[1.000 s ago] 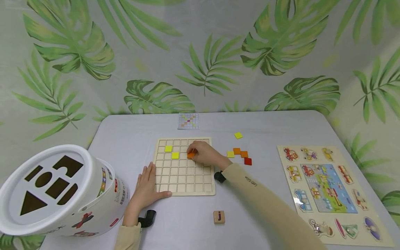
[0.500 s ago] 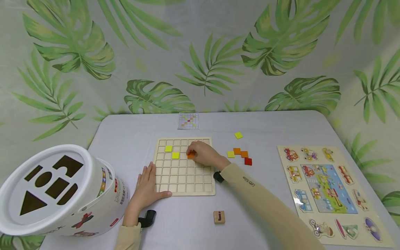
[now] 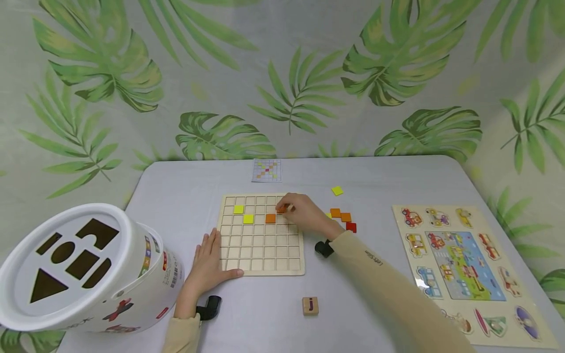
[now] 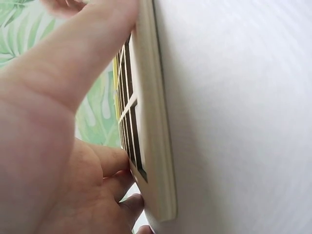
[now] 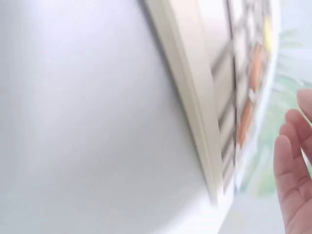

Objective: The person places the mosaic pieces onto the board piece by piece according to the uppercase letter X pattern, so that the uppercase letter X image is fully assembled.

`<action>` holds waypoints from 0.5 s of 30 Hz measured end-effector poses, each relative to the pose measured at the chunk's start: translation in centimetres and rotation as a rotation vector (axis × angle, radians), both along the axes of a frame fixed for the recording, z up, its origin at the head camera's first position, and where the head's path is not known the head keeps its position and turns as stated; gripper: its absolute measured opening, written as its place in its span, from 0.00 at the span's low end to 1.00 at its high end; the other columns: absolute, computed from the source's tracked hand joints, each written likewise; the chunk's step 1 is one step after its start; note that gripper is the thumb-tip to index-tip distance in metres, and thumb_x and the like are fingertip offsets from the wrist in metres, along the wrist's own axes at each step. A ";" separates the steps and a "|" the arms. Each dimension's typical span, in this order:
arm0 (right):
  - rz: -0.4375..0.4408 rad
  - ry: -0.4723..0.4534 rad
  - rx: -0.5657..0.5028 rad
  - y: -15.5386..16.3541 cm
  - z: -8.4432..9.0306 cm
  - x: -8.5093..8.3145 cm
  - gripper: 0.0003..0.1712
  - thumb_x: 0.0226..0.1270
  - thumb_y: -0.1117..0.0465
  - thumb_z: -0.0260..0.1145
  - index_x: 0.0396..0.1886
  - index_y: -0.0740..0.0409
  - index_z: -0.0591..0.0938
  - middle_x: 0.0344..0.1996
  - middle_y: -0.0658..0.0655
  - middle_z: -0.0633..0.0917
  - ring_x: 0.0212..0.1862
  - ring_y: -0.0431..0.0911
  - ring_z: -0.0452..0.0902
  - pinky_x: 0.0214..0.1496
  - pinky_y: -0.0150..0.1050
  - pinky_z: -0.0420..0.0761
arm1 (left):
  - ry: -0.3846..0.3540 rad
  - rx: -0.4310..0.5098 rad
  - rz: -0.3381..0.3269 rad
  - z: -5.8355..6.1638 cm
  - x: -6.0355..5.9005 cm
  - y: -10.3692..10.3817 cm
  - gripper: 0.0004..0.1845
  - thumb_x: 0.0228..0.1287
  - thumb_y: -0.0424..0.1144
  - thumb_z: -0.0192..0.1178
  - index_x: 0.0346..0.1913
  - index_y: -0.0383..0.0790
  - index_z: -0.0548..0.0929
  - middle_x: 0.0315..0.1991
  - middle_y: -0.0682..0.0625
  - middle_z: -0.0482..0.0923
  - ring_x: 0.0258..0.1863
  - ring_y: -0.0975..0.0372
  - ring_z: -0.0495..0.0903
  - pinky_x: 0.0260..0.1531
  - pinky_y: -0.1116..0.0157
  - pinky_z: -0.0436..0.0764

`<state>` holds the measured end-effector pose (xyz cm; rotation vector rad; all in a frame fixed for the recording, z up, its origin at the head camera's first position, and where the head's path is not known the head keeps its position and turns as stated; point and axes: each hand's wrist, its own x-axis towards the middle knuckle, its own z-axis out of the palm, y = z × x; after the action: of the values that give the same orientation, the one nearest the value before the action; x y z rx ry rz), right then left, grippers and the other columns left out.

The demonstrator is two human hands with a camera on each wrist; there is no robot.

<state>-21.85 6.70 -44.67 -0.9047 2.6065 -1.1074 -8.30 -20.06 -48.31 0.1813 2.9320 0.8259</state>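
Note:
A wooden grid board (image 3: 258,264) lies on the table. On it sit two yellow tiles, one near the upper left (image 3: 239,209) and one a cell lower and to the right, plus an orange tile (image 3: 270,218). My right hand (image 3: 304,212) hovers over the board's upper right, fingertips over a second orange tile (image 3: 281,210). In the right wrist view, both orange tiles lie in the grid, and the fingers (image 5: 287,165) look apart from them. My left hand (image 3: 209,262) rests along the board's left edge, fingers straight and thumb at the lower corner.
Right of the board lie loose orange tiles (image 3: 335,213), a red tile (image 3: 351,227) and yellow tiles (image 3: 337,190). A pattern card (image 3: 267,170) lies behind it. A white bucket (image 3: 145,289) stands left, a letter block (image 3: 310,306) in front, a picture puzzle (image 3: 459,314) right.
My right hand has moved off the lower orange tile, up and to the right. That tile now shows fully, and the second orange tile has come into sight. My left hand stays put.

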 end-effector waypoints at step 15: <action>-0.187 -0.036 0.075 15.0 -0.9 2.6 0.13 0.50 0.71 0.67 0.38 0.62 0.80 0.36 0.55 0.79 0.38 0.49 0.73 0.38 0.39 0.77 | -0.002 0.002 -0.007 0.3 0.0 0.1 0.65 0.36 0.60 0.69 0.66 0.23 0.45 0.68 0.32 0.38 0.66 0.40 0.35 0.60 0.43 0.38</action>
<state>-19.25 21.66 -45.60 -0.6307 2.7272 -1.0479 -8.26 -19.99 -48.06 0.1908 2.9270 0.8277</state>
